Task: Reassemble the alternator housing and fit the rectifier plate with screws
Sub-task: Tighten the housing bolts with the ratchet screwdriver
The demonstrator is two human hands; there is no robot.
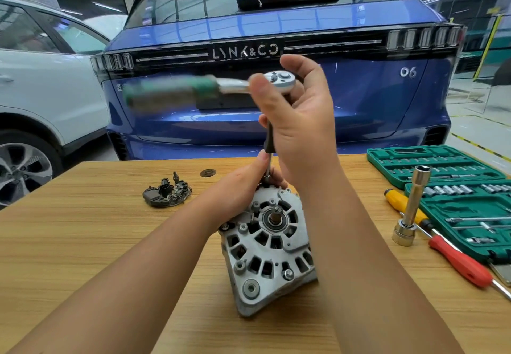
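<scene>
Right hand holds ratchet above wooden table.

The wooden table carries the alternator near its middle, standing tilted on its edge. To the left, well apart, lies the dark rectifier plate, with a small round disc behind it. At the right edge sits an open green socket case. Beside it lie a yellow screwdriver, a red screwdriver and a long socket.
</scene>
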